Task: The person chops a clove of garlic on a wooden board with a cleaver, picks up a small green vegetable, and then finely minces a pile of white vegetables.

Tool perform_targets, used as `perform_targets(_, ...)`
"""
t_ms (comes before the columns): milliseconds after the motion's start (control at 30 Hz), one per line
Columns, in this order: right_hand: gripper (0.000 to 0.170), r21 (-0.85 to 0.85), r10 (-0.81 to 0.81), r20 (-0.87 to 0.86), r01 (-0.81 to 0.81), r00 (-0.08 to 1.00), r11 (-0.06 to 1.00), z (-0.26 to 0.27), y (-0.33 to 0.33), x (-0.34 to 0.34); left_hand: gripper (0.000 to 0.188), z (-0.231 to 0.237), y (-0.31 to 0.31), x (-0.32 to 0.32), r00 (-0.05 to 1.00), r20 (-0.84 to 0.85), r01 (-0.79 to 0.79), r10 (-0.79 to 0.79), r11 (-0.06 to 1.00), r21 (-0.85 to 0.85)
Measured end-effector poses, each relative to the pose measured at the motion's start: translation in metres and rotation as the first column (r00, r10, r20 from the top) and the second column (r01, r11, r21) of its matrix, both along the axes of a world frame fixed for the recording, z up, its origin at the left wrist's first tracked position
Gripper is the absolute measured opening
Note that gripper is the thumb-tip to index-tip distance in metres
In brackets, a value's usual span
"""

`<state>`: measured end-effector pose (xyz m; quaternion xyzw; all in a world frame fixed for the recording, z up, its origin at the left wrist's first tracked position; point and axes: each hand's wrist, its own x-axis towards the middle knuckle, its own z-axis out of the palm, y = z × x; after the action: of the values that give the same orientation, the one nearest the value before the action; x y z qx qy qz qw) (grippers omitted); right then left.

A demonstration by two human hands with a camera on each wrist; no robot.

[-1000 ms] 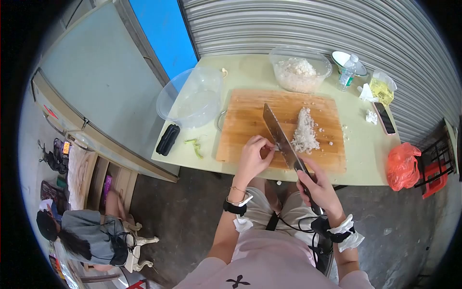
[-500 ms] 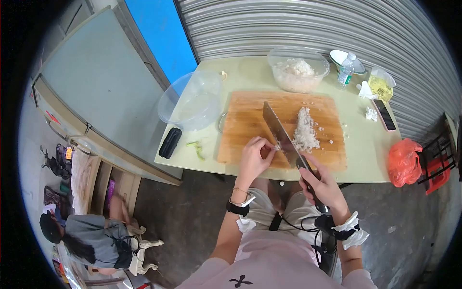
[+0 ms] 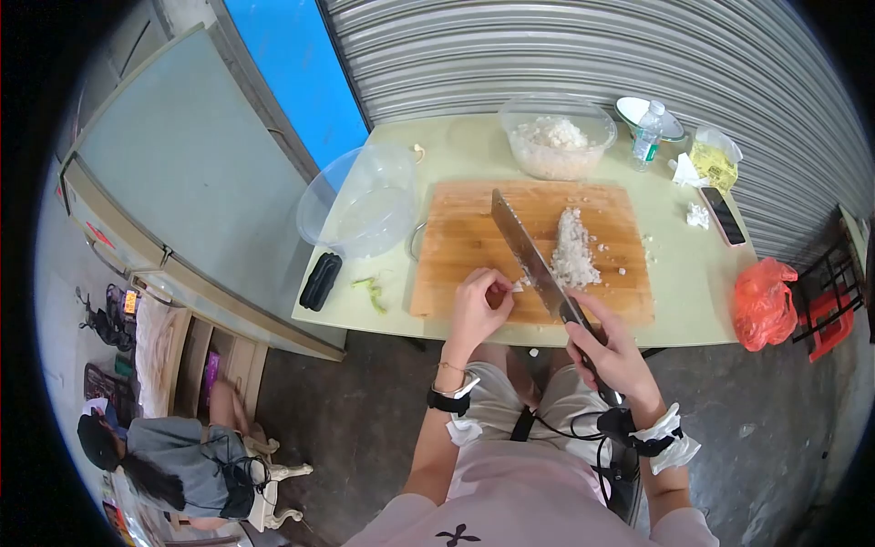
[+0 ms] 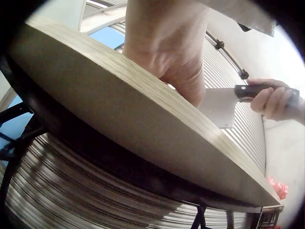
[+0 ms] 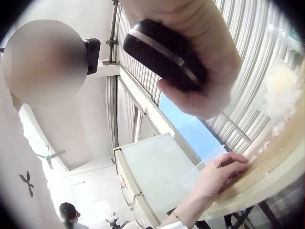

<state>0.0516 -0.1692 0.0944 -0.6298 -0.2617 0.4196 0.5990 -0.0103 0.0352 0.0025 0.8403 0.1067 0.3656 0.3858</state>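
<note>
In my right hand I grip the black handle of a cleaver. Its broad blade slants up and left over the wooden cutting board. My left hand is at the board's front edge, fingers curled, pinching a small white piece of food beside the blade. Most of that piece is hidden by the fingers. Right of the blade lies a heap of finely chopped white food, with loose bits around it. In the left wrist view the blade stands close beside my left fingers.
Behind the board stands a clear tub of chopped white food; another clear tub is at left. A black case and green scraps lie nearby. At right are a bottle, a phone and a red bag.
The cleaver's tip has shifted slightly toward the board's far edge. My left hand keeps its place by the blade, and the chopped heap looks the same. The head view has shifted a little.
</note>
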Motion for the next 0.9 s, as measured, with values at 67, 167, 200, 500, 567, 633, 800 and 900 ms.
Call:
perform_targets(67, 0.044, 0.024, 0.009, 0.031, -0.01, 0.999, 1.0, -0.006, 0.0, -0.001, 0.01, 0.001, 0.0, 0.0, 1.0, 0.002, 0.005, -0.005, 1.0, -0.004)
perform_targets(167, 0.044, -0.006, 0.0, -0.001, 0.0, 1.0, 1.0, -0.012, 0.004, 0.0, 0.012, 0.001, 0.002, 0.0, 1.0, -0.022, -0.003, 0.003, 1.0, 0.006)
perform_targets(200, 0.044, -0.013, 0.006, -0.014, -0.006, 1.0, 1.0, -0.008, 0.002, 0.001, 0.013, -0.001, 0.001, 0.0, 1.0, -0.021, -0.005, 0.005, 1.0, -0.016)
perform_targets(500, 0.044, -0.005, 0.002, -0.018, -0.002, 1.0, 1.0, -0.012, 0.005, -0.004, 0.018, -0.005, 0.002, 0.0, 1.0, -0.024, -0.02, 0.018, 0.996, -0.082)
perform_targets(567, 0.044, -0.038, 0.013, -0.023, -0.014, 1.0, 0.999, -0.012, 0.005, -0.002, 0.019, -0.005, 0.002, 0.0, 0.999, -0.032, -0.024, 0.021, 0.996, -0.085)
perform_targets(633, 0.044, -0.009, 0.009, -0.066, -0.01, 0.998, 1.0, -0.006, 0.004, -0.001, 0.02, -0.005, 0.002, -0.001, 0.999, -0.045, -0.033, 0.029, 0.996, -0.078)
perform_targets(800, 0.045, 0.038, 0.032, -0.003, -0.032, 0.999, 0.999, -0.001, 0.001, -0.003, 0.019, -0.006, 0.001, 0.001, 0.999, -0.025, -0.037, 0.035, 0.996, -0.087)
perform_targets(900, 0.044, -0.003, 0.03, -0.002, -0.03, 1.0, 1.0, -0.015, 0.004, -0.003, 0.019, -0.005, 0.003, 0.001, 0.999, -0.029, -0.029, 0.027, 0.996, -0.082)
